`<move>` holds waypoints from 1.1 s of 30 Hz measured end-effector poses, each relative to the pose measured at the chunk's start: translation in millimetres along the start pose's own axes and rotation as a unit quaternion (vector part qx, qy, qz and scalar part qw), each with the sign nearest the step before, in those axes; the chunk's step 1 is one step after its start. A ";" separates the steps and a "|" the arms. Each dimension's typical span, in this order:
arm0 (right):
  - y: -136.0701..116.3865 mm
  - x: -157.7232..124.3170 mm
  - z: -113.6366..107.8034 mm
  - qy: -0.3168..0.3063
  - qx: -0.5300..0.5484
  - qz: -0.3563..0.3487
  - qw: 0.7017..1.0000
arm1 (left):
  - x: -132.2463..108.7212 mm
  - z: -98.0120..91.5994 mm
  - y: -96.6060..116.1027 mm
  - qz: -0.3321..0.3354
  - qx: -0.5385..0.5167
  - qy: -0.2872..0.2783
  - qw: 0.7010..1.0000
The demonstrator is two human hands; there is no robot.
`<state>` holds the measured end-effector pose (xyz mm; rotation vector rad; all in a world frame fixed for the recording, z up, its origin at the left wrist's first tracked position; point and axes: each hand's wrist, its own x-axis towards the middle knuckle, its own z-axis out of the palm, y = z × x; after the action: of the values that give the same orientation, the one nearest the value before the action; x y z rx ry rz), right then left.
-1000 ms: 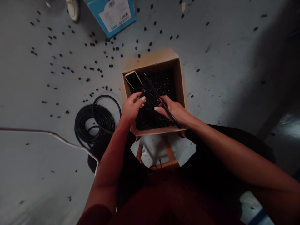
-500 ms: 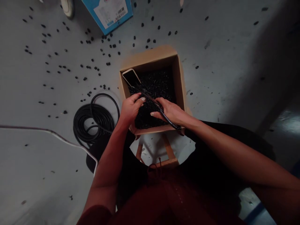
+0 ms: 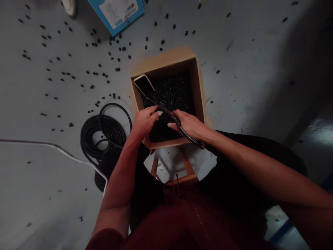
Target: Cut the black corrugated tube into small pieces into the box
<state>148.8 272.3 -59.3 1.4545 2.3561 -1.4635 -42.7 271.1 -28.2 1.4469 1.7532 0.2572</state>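
Note:
An open cardboard box (image 3: 162, 62) sits just beyond my lap, filled with small black pieces (image 3: 169, 92). A smartphone (image 3: 143, 84) leans in its far left corner. My right hand (image 3: 188, 124) is shut around a length of black rubber tube (image 3: 187, 133), which runs across the box towards the phone. My left hand (image 3: 145, 121) rests on the pile with curled fingers, its fingertips just under the tube. Whether those fingers grip the tube is hidden.
A coil of black tubing (image 3: 102, 133) lies left of the box, with a white cable (image 3: 62, 149) near it. Many black pieces are scattered over the grey floor (image 3: 39, 104). A blue carton (image 3: 117, 15) stands at the top, and wooden stool legs (image 3: 169, 170) show under the box.
The tube's free end has swung left, from pointing at the box's far wall to pointing at the phone. My left hand has stayed on the pile, and the view has drifted slightly.

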 end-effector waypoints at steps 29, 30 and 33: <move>1.4 -3.4 20.2 -0.118 -0.038 0.084 0.989 | 5.7 7.1 -9.6 -0.021 0.196 -0.139 0.970; 1.8 -3.4 20.9 -0.120 -0.041 0.087 0.988 | 6.0 7.1 -10.1 -0.019 0.209 -0.140 0.968; 4.0 -2.3 20.3 -0.121 -0.055 0.088 0.987 | 6.2 7.2 -12.3 -0.006 0.220 -0.145 0.965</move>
<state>144.3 256.8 -72.4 1.3344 2.0749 -1.3571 -46.5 270.3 -43.3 1.6818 1.6348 -0.3608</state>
